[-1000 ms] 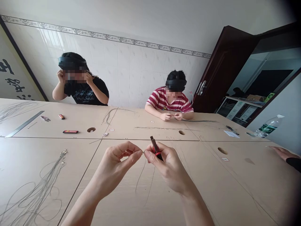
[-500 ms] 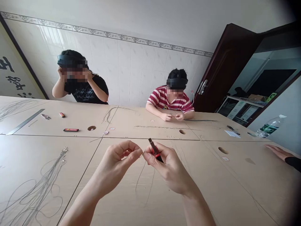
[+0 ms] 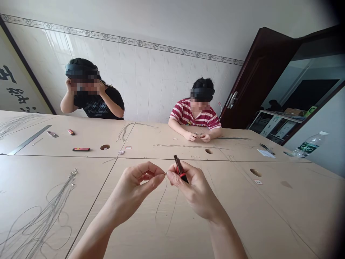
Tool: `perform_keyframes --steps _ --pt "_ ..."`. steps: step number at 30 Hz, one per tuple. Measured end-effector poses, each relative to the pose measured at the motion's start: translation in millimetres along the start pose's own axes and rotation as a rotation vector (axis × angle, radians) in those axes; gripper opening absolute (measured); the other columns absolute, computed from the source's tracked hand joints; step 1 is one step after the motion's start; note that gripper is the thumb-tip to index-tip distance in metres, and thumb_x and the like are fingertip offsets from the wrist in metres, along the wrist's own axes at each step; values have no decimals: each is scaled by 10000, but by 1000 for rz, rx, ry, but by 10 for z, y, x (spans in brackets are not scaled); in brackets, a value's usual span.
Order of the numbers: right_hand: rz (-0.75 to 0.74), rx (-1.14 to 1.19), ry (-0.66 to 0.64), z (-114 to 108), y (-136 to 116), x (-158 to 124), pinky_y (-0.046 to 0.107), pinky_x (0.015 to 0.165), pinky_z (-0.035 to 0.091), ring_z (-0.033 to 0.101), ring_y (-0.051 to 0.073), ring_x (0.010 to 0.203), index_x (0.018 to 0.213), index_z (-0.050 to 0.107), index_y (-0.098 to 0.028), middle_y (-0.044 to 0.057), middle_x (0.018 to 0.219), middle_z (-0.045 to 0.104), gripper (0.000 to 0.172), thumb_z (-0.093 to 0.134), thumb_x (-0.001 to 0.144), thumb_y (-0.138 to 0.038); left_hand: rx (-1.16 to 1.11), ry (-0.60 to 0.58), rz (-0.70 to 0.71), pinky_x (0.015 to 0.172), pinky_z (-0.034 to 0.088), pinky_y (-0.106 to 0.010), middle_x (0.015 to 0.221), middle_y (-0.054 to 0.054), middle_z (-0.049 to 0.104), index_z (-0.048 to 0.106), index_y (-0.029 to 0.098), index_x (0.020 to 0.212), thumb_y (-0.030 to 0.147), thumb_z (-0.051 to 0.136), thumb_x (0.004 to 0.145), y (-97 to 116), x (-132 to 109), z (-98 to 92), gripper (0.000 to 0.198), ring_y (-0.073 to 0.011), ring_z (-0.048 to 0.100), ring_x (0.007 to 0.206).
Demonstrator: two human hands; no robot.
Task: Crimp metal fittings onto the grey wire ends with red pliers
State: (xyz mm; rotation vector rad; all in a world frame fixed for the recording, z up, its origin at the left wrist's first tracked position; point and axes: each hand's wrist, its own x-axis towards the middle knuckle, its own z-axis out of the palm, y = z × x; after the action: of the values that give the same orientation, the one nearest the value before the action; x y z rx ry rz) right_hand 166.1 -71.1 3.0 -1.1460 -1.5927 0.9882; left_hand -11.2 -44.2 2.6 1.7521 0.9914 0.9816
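Observation:
My left hand (image 3: 142, 181) is closed, thumb and forefinger pinching a thin dark cord (image 3: 161, 201) at a tiny point between both hands. My right hand (image 3: 190, 185) is closed too; it holds a small hand tool (image 3: 179, 167) with two dark prongs and a red-and-black handle, prongs pointing up and away. The right thumb and forefinger pinch beside the left fingertips, nearly touching them. Two strands of cord hang below the fingers over the table. What exactly lies between the fingertips is too small to make out.
A bundle of cords with metal ends (image 3: 60, 201) lies at left. Beyond are a steel ruler (image 3: 29, 139), snips (image 3: 52, 134), a red-black box cutter (image 3: 81, 149) and table holes (image 3: 256, 172). Two people (image 3: 94, 93) sit opposite. A water bottle (image 3: 308, 145) stands at right.
My fingertips and the tool have shifted slightly right, the tool tilting a little more upright. Another person's hand at the right edge has gone from view.

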Motion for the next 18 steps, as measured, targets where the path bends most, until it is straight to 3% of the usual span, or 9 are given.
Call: perform_keyframes --steps 5,9,11,14,18 --pt "4 38 39 23 17 17 239 560 335 375 106 616 800 541 -206 -18 721 480 252 533 910 -433 35 57 42 641 464 -238 713 2 654 662 212 747 382 603 866 19 -8 13 216 -132 553 669" --pt "-9 -16 255 46 -7 -2 238 551 342 374 110 606 823 554 -218 -24 717 450 230 544 902 -433 160 267 93 557 452 -230 684 3 623 644 217 700 365 607 849 20 -25 51 213 -139 548 654" --pt "-23 -55 302 67 -27 -25 235 555 354 380 111 602 784 549 -217 -29 700 429 232 550 898 -418 195 373 114 471 405 -208 710 -4 624 631 221 686 336 606 839 10 -28 75 193 -151 567 686" --pt "-31 -41 247 131 -45 -55 233 602 399 443 119 644 816 591 -217 -15 741 495 202 552 899 -397 268 463 192 418 354 -199 748 -9 635 626 224 710 278 587 842 -11 -25 102 148 -152 574 700" --pt "-25 15 188 231 -40 -61 242 709 436 525 140 787 906 614 -217 13 872 561 170 557 902 -377 414 477 381 508 422 -219 757 -2 630 607 221 752 209 558 865 -51 -15 130 124 -140 557 667"
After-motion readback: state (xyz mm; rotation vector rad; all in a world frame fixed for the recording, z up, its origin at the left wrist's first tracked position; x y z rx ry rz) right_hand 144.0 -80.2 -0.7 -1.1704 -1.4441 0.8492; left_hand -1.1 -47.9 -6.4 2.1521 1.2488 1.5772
